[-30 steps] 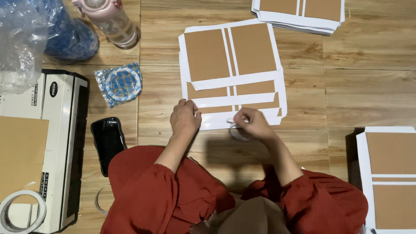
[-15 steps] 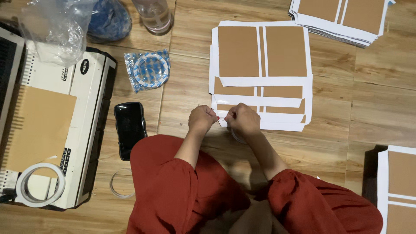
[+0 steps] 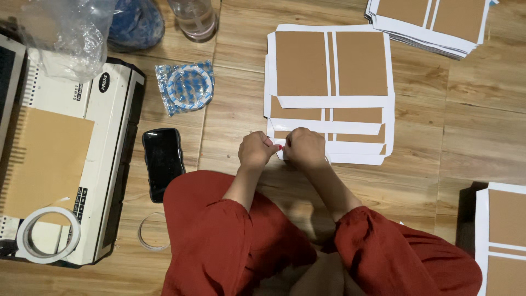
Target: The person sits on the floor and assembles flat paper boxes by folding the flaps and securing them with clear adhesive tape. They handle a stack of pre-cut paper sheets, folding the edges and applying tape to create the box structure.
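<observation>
A clear plastic packet of blue-and-white tape rolls (image 3: 184, 87) lies on the wooden floor (image 3: 438, 137) beside the white binding machine (image 3: 104, 159). The machine bears a small black oval label (image 3: 104, 82). A black phone, its screen dark (image 3: 162, 163), lies just below the packet.

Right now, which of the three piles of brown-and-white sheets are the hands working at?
The middle pile, fanned out directly ahead. Both the left hand and right hand rest at its near edge; the top-right pile and lower-right pile lie untouched.

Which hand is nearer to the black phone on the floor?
Left. The left hand is just right of the black phone; the right hand lies farther right, beyond it.
</observation>
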